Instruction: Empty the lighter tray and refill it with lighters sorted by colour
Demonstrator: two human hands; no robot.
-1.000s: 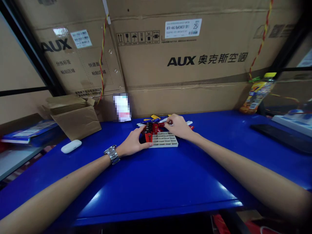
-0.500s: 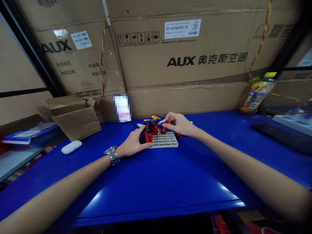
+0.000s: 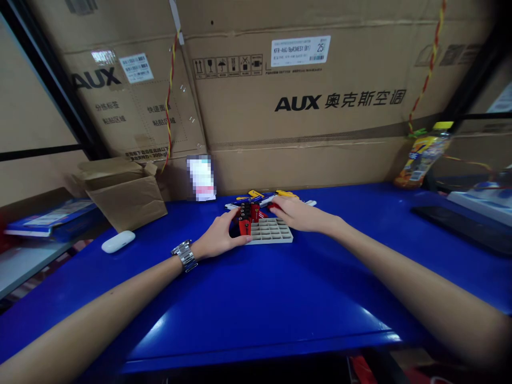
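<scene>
At the left end of a pale grid tray (image 3: 272,238), my left hand (image 3: 218,234) is closed, thumb at the front edge and fingers behind. Red pieces with black tops (image 3: 245,218) stand in the tray's left cells, between my thumb and fingers. The cells to the right are uncovered. My right hand (image 3: 298,212) is low at the tray's back right corner, fingers bent together. A bit of a red piece (image 3: 272,206) shows at its fingertips; the rest is hidden. Yellow pieces (image 3: 256,193) and white and blue ones (image 3: 260,201) lie behind the tray.
A lit phone (image 3: 201,178) leans on the large carton (image 3: 304,154) behind. On the left are a small open box (image 3: 124,192) and a white case (image 3: 118,241). A drink bottle (image 3: 424,154) and a dark flat object (image 3: 460,226) are on the right of the blue table (image 3: 256,304).
My right hand has come down and slightly right, its fingers now covering most of the red piece. A yellow piece behind it has come into sight. My left hand stays put.
</scene>
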